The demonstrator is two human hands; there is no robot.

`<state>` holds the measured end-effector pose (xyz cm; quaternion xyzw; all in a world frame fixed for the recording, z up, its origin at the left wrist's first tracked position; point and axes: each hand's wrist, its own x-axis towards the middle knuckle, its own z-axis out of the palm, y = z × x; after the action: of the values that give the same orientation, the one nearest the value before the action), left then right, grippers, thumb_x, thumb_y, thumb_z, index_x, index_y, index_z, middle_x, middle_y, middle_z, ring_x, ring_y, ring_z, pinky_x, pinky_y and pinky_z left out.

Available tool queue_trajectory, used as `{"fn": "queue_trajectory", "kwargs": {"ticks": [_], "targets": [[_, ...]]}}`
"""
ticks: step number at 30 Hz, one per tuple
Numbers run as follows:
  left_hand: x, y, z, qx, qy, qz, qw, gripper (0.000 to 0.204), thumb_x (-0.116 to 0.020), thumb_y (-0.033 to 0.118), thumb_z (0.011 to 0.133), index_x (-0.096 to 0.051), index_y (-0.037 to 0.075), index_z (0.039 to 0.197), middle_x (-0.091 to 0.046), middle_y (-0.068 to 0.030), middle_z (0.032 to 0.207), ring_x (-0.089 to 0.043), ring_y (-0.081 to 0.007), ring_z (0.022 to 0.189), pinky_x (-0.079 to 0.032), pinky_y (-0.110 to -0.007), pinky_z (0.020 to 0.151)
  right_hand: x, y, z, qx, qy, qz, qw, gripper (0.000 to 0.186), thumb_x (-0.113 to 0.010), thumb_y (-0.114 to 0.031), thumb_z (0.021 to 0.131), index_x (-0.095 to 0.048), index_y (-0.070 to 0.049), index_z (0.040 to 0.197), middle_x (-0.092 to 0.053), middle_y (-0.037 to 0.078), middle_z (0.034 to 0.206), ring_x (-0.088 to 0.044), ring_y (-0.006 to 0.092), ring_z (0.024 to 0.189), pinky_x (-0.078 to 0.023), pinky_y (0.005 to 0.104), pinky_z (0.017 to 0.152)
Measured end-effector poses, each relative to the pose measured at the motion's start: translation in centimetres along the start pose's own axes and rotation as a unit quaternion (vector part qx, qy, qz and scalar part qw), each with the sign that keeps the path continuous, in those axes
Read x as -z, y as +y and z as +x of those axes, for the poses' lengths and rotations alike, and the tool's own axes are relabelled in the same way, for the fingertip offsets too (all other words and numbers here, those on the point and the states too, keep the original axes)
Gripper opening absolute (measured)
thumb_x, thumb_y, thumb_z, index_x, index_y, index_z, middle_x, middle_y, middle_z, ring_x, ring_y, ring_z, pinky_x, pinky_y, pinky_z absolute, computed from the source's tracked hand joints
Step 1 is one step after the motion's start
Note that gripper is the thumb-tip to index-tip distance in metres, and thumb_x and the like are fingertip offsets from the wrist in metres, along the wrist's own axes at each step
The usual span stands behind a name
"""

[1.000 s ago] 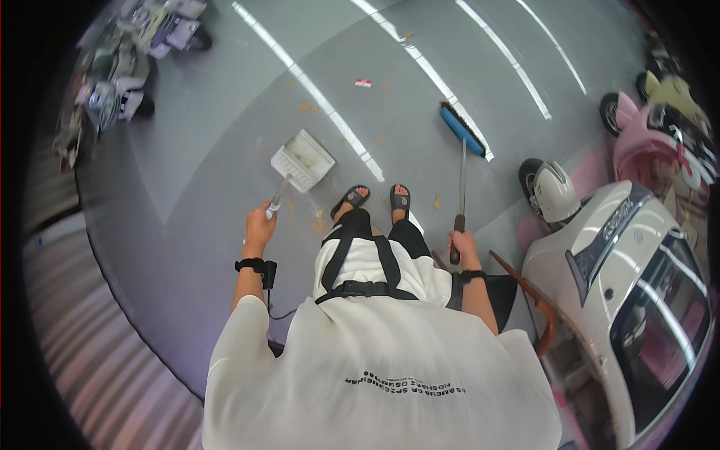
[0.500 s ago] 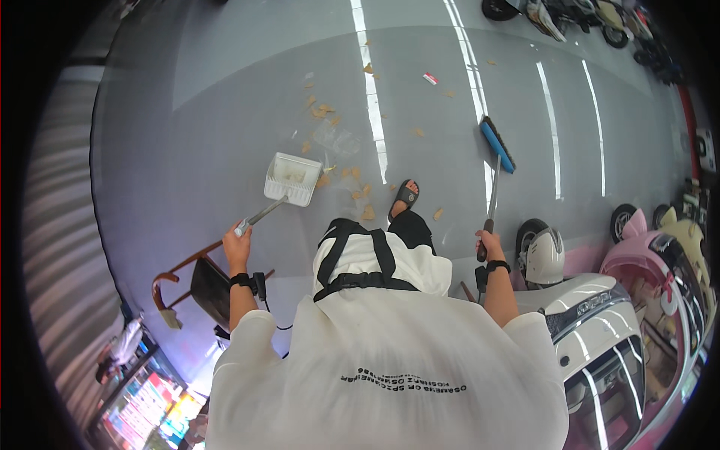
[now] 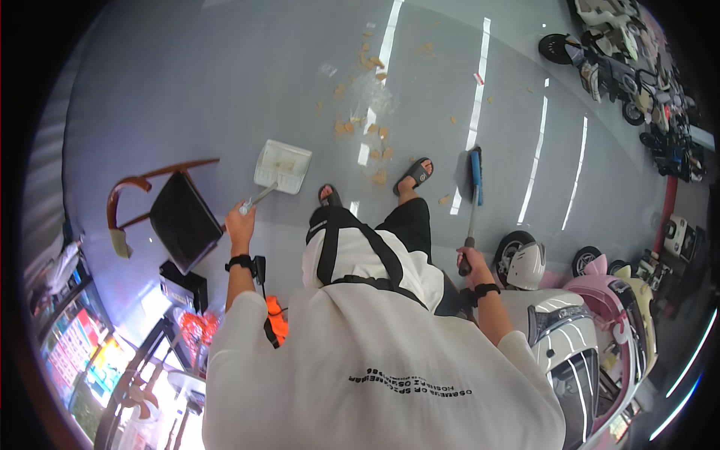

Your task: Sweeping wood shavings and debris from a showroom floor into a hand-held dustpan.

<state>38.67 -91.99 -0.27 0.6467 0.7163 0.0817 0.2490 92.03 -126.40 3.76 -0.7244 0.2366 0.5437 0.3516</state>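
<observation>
Currently the left hand [image 3: 241, 223] is closed around the grey handle of a white plastic dustpan [image 3: 282, 166], held out ahead of the body with its tray low over the glossy grey floor [image 3: 187, 90]. The right hand [image 3: 466, 260] is closed around the pale shaft of a blue-headed push broom [image 3: 475, 174], whose head rests on the floor just beside the forward sandalled foot [image 3: 415, 175].

Scattered tan paper scraps [image 3: 371, 127] lie on the floor beyond the dustpan and feet, near but not inside the tray. The step in hand appears to be gathering litter; the next move likely calls for bringing the broom head behind the scraps and setting the dustpan lip flat against the floor.

Compared with the view half a second ago, a brown wooden chair [image 3: 169, 206] has shifted upward at the left, and the scraps sit farther ahead.
</observation>
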Motion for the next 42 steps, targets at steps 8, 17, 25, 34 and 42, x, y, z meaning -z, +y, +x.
{"fn": "queue_trajectory", "kwargs": {"ticks": [8, 17, 25, 34, 42], "targets": [[1.7, -5.7, 0.6, 0.07, -0.047, -0.014, 0.996, 0.043, -0.075, 0.027, 0.074, -0.068, 0.002, 0.107, -0.069, -0.0197, 0.097, -0.066, -0.0349, 0.093, -0.051, -0.038, 0.082, -10.0, 1.6, -6.2, -0.028, -0.105, 0.009, 0.994, 0.011, -0.061, -0.002, 0.079, -0.051, -0.006, 0.077, -0.052, 0.002, 0.06, -0.052, 0.0119, 0.051, -0.046, 0.0234, 0.05], [-2.2, -6.6, 0.5, 0.227, -0.019, -0.057, 0.972, 0.044, -0.074, 0.033, 0.072, -0.069, 0.013, 0.11, -0.068, -0.0165, 0.104, -0.064, -0.0334, 0.1, -0.05, -0.041, 0.086, -10.7, -1.4, -14.0, -0.042, -0.182, 0.246, 0.951, 0.012, -0.055, 0.002, 0.086, -0.05, 0.007, 0.096, -0.052, 0.003, 0.072, -0.052, 0.0079, 0.052, -0.048, 0.0177, 0.049], [-3.0, -1.9, 1.3, 0.176, -0.033, -0.089, 0.98, 0.042, -0.074, 0.027, 0.074, -0.067, 0.001, 0.107, -0.069, -0.01, 0.07, -0.068, -0.0177, 0.062, -0.053, -0.03, 0.064, 0.6, 1.7, -12.0, -0.088, -0.204, 0.239, 0.945, 0.015, -0.058, -0.006, 0.088, -0.053, -0.002, 0.101, -0.052, 0.002, 0.07, -0.046, 0.0049, 0.05, -0.04, 0.016, 0.042], [-3.0, -0.9, 1.1, 0.139, -0.021, -0.058, 0.988, 0.039, -0.068, 0.028, 0.074, -0.069, 0.008, 0.107, -0.07, -0.0093, 0.074, -0.069, -0.0239, 0.08, -0.052, -0.036, 0.076, -4.7, 6.9, -9.7, 0.0, -0.105, -0.099, 0.989, 0.022, -0.059, -0.011, 0.083, -0.051, -0.003, 0.102, -0.055, 0.004, 0.073, -0.052, 0.0117, 0.051, -0.045, 0.0236, 0.043], [-2.6, -4.3, 2.7, 0.187, -0.065, -0.049, 0.979, 0.033, -0.067, 0.024, 0.072, -0.071, 0.01, 0.102, -0.07, -0.0154, 0.092, -0.067, -0.0324, 0.092, -0.052, -0.041, 0.078, -9.6, 10.1, -12.6, 0.145, 0.001, -0.458, 0.877, 0.085, -0.073, -0.046, 0.069, -0.046, 0.009, 0.128, -0.06, 0.026, 0.117, -0.057, 0.0353, 0.113, -0.042, 0.0388, 0.097]]}}
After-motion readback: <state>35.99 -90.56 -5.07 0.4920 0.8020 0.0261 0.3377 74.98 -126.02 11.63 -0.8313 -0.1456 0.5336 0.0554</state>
